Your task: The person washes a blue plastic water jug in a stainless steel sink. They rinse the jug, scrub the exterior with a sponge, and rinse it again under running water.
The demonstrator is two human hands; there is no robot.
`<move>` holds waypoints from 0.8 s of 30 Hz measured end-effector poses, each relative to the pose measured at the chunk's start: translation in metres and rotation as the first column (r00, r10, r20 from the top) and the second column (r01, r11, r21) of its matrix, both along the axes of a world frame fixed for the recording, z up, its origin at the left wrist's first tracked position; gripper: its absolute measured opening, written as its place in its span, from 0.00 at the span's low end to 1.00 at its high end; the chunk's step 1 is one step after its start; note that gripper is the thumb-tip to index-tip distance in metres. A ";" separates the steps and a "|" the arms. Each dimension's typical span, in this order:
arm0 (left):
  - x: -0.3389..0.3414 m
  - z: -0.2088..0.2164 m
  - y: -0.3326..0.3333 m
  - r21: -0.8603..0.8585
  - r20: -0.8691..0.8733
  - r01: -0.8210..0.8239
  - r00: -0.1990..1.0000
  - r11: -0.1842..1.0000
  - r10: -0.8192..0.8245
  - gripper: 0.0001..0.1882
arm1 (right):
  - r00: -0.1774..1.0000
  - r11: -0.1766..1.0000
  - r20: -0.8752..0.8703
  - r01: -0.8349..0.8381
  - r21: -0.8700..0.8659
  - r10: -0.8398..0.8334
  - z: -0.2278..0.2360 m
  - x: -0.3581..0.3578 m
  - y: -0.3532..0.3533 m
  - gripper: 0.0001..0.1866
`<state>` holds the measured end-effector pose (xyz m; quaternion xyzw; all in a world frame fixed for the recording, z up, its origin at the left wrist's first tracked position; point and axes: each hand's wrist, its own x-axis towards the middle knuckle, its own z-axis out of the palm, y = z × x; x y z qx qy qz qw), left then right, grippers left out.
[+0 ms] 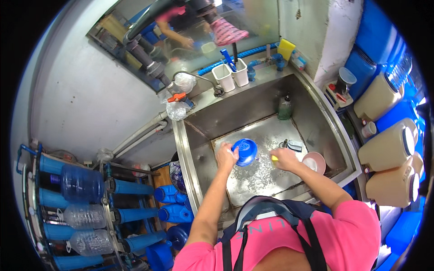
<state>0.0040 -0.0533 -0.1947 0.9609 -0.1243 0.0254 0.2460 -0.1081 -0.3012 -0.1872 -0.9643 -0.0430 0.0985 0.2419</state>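
Over the steel sink (pixel 334 113), my left hand (pixel 227 156) grips the edge of a round blue plastic lid (pixel 245 152), whose broad face is turned up. My right hand (pixel 287 159) is closed on a small yellow object (pixel 274 158), mostly hidden by the fingers, a short way right of the lid and apart from it. Beyond that hand, a grey-and-white scrub brush (pixel 294 145) lies on the sink floor. A pink bowl (pixel 315 162) holding something white stands at the right. Water drops and suds spot the sink floor under my hands.
A green bottle (pixel 285 108) stands in the sink's far corner. White holders (pixel 223 77) and an orange-handled valve (pixel 177 97) line the back ledge. Blue filter housings (pixel 131 187) and clear jugs (pixel 83 217) fill the left; beige containers (pixel 386 144) stack up at right.
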 end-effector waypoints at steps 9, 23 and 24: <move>0.158 0.098 0.045 0.159 0.226 -0.372 0.915 0.915 0.333 0.15 | 0.833 0.935 -0.515 -0.320 -0.152 0.202 -0.025 -0.020 -0.070 0.33; 0.146 -0.001 -0.007 -0.070 -0.493 0.228 0.839 0.971 -0.232 0.19 | 0.888 -0.453 -0.456 0.433 0.779 0.065 0.089 0.143 0.047 0.29; 0.131 -0.008 -0.024 0.081 -0.378 0.222 0.909 0.972 -0.176 0.20 | 0.873 -0.495 -0.476 0.462 0.736 0.107 0.089 0.153 0.051 0.29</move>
